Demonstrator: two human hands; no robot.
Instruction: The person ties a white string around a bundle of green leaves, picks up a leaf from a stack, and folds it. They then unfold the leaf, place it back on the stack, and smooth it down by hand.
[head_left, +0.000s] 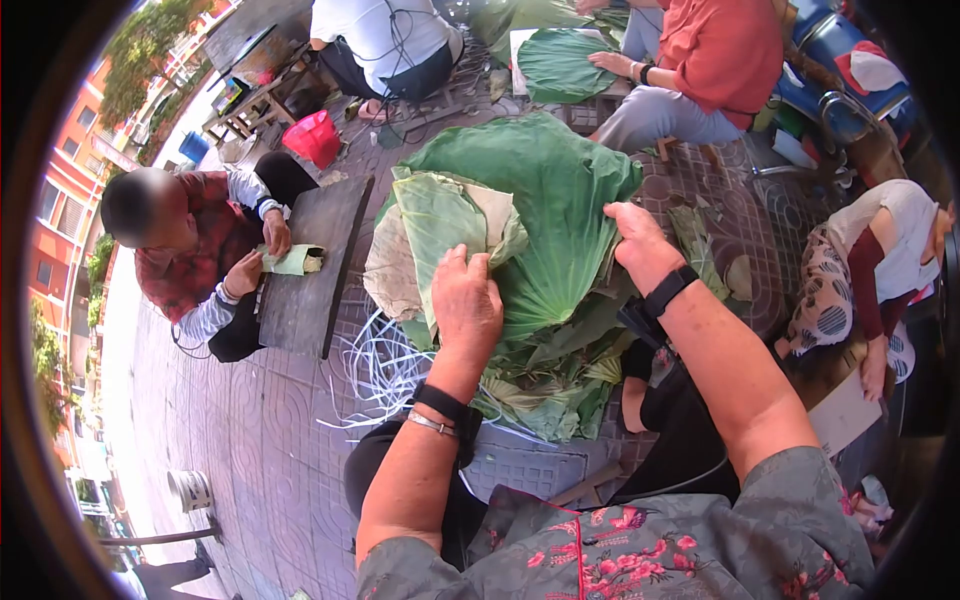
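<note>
A large green leaf (560, 200) is spread out in front of me, over a pile of leaves (560, 385). My right hand (638, 240) pinches the big leaf's right edge, fingers closed. On the left part of the big leaf lie smaller, paler folded leaves (440, 215), with a dry brownish one (395, 262) beside them. My left hand (466, 300) has its fingers closed on the lower part of the pale leaf. White and blue strips (385, 370) lie in a tangle below the leaves, to the left of the pile.
At the left a person (190, 235) holds a leaf bundle (295, 261) over a dark board (325, 270). Two people sit at the top, one beside a green leaf (565, 65). Another person (860, 260) is at the right. A red bucket (313, 138) and a white bucket (190, 490) stand on the paving.
</note>
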